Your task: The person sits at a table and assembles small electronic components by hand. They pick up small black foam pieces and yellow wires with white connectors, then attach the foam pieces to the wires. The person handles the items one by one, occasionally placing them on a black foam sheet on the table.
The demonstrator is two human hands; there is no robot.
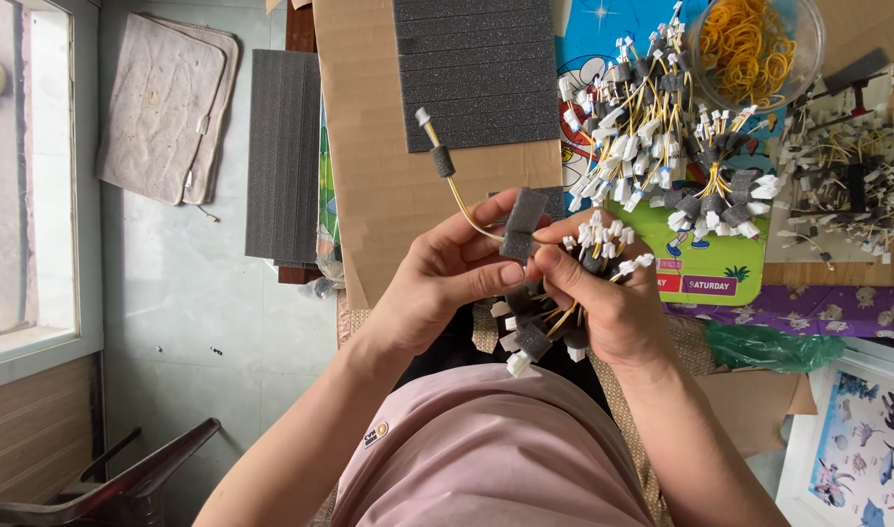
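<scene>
Both hands meet above the lap. The left hand point(437, 278) pinches a grey foam piece point(521, 224) around a yellow wire point(456, 195). The right hand point(603, 298) is curled tight round a bundle point(564, 322) of wires, fingertips pressing the same foam.
</scene>
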